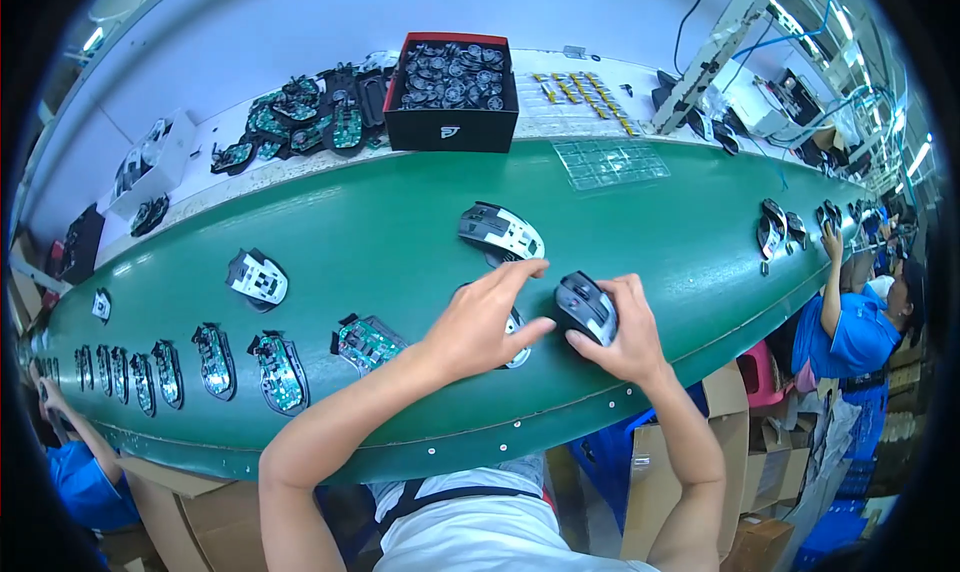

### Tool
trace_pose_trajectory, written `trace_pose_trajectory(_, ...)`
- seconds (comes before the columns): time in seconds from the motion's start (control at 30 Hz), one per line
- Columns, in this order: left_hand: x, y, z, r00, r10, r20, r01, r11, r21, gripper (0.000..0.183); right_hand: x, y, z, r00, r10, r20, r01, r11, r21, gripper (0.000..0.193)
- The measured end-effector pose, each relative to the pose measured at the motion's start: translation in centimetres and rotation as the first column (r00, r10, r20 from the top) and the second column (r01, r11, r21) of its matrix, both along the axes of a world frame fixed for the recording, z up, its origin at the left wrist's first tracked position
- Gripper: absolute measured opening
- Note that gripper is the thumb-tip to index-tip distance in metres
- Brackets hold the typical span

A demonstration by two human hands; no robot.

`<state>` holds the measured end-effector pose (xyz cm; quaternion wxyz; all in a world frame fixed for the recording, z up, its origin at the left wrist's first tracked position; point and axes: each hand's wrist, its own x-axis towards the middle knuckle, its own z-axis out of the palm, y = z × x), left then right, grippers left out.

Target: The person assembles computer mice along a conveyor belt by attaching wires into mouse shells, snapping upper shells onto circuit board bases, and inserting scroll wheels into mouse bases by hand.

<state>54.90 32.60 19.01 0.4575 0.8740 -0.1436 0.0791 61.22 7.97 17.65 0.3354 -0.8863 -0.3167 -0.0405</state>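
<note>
My right hand (634, 334) grips a dark grey computer mouse (584, 308) just above the green belt. To its left, my left hand (478, 320) is open, thumb and index finger spread toward the mouse with nothing between them. A white and black mouse shell (517, 344) lies partly hidden beneath that hand. Beyond the fingertips sits another mouse shell (502, 230), white and dark grey. A green circuit board in a black mouse base (366, 344) rests beside my left forearm.
Several mouse bases with boards (280, 374) line the belt's near left, below a white shell (257, 279). On the back shelf, a black box (452, 130) holds small round parts beside piled circuit boards (290, 117). A clear plastic tray (612, 162) overlaps the belt. Co-workers (850, 317) stand at both ends.
</note>
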Motion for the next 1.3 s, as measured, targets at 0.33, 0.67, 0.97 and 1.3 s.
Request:
trace_pose_trajectory(0.33,-3.0,-3.8,-0.7,0.889,-0.415,-0.193,0.035,0.482,-0.875,0.081,-4.6,2.6,1.2,0.989,0.126,-0.083,-0.087,0.925,0.369,0.069)
trace_pose_trajectory(0.67,-8.6,-4.0,-0.7,0.959,-0.142,-0.244,-0.151,0.469,-0.87,0.074,-6.9,4.2,1.6,0.874,0.348,-0.34,-0.155,0.862,0.483,0.066)
trace_pose_trajectory(0.97,-9.8,-4.1,-2.3,0.932,-0.067,-0.357,-0.31,0.365,-0.878,0.066,-7.7,3.4,1.6,0.793,0.363,-0.489,-0.211,0.917,0.338,0.068)
trace_pose_trajectory(1.3,-10.5,-1.7,0.4,0.946,0.114,-0.303,-0.273,0.783,-0.559,0.074,-8.1,3.1,4.5,0.767,0.335,-0.546,-0.276,0.942,0.19,0.076)
